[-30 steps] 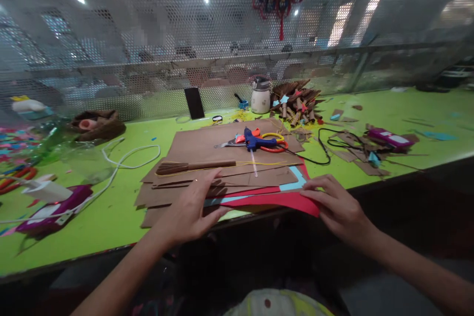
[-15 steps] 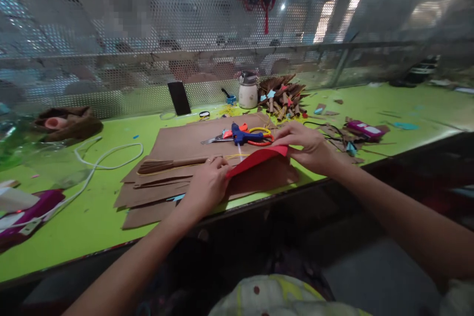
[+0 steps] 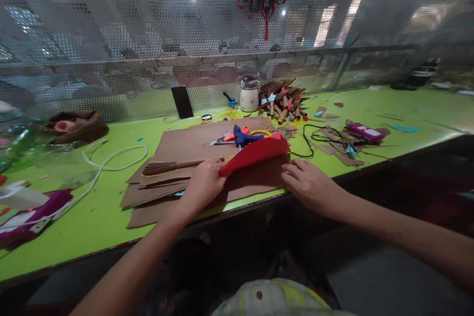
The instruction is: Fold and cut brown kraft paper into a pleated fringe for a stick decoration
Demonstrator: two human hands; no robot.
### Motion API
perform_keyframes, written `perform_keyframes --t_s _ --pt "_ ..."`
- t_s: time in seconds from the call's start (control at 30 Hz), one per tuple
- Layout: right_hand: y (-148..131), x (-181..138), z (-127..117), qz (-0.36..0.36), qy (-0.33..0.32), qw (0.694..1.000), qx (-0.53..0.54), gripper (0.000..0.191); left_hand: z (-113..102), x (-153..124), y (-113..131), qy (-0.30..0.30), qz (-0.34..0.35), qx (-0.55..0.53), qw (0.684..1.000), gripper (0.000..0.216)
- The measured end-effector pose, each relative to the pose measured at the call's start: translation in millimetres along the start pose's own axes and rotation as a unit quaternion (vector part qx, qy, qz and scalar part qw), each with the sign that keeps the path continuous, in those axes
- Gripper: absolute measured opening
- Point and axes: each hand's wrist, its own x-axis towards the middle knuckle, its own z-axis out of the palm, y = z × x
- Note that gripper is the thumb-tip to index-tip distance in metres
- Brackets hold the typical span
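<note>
Head view: red paper sheet (image 3: 255, 154) gripped at its left end by the left hand (image 3: 205, 182).
The left fingers clasp the sheet's left end; the rest extends rightward beyond them, its right end raised above the brown paper stack (image 3: 255, 180). The right hand (image 3: 311, 186) is just below that end and apart from it, fingers bent, tips at the stack's right edge; whether they pinch it cannot be determined. The blue glue gun (image 3: 247, 137) lies just behind the red sheet.

Lime-green table (image 3: 99, 210), layered brown sheets (image 3: 252, 182), white cable (image 3: 100, 167) (loosely looped), lidded pale bottle (image 3: 249, 99) toward the back
</note>
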Motion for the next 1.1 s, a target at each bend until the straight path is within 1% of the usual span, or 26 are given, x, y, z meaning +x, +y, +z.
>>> perform_keyframes --t_s 0.1,0.17,0.2,0.23,0.37,0.4,0.5,0.57,0.6,0.67,0.73,0.77,0.8,0.83,0.87,0.93,1.0,1.03,1.1 --pt "9 11 2 -0.033 -0.039 0.998 -0.046 0.012 2 -2 -1 0.002 -0.004 -0.002 1.0 0.02" --pt "14 17 4 -0.036 -0.048 0.997 -0.046 0.009 3 -2 -1 0.003 -0.005 0.001 1.0 0.022" --pt "17 20 4 -0.032 -0.043 0.998 -0.035 0.01 2 -3 -1 0.0 -0.003 0.0 1.0 0.022" --pt "21 23 4 -0.027 -0.03 0.999 -0.02 0.013 1 -3 -1 -0.006 0.003 -0.003 1.0 0.023" --pt "37 42 2 0.0 0.06 0.998 0.031 0.02 -6 -8 4 -0.019 0.024 -0.017 0.999 0.024" --pt "41 47 0 0.007 0.071 0.997 0.032 0.02 -7 -9 6 -0.017 0.024 -0.021 0.999 0.027" --pt "48 61 -4 0.021 0.077 0.996 0.026 0.023 -8 -13 7 -0.012 0.033 -0.024 0.999 0.039" --pt "49 64 -7 0.024 0.091 0.995 0.032 0.023 -5 -13 6 -0.011 0.036 -0.012 0.999 0.035" --pt "48 62 -8 0.03 0.107 0.993 0.039 0.022 -4 -12 5 -0.011 0.034 -0.004 0.999 0.03" --pt "41 54 -10 0.061 0.168 0.982 0.053 0.019 -2 -11 4 -0.012 0.019 0.011 1.0 0.023" --pt "27 40 -9 0.107 0.25 0.96 0.061 0.012 -2 -9 3 -0.01 0.006 0.019 1.0 0.023" --pt "18 33 -7 0.118 0.282 0.95 0.063 0.009 -3 -8 3 -0.01 0.004 0.02 1.0 0.023" --pt "8 26 -4 0.116 0.295 0.946 0.073 0.008 -4 -7 3 -0.009 0.005 0.021 1.0 0.023" --pt "-1 22 -1 0.094 0.283 0.95 0.092 0.006 -5 -6 3 -0.01 0.006 0.021 1.0 0.023" --pt "-9 19 3 0.062 0.252 0.959 0.109 0.005 -6 -5 3 -0.01 0.007 0.022 1.0 0.023" --pt "-18 19 10 0.007 0.16 0.981 0.11 0.008 -7 -4 3 -0.012 0.006 0.025 1.0 0.023" --pt "-18 26 13 -0.029 0.072 0.994 0.082 0.012 -7 -3 2 -0.008 0.0 0.021 1.0 0.024" --pt "-15 30 14 -0.043 0.04 0.996 0.066 0.014 -6 -3 1 -0.007 -0.003 0.017 1.0 0.023" --pt "-7 38 13 -0.067 -0.004 0.997 0.041 0.017 -6 -4 0 -0.008 -0.007 0.006 1.0 0.023"
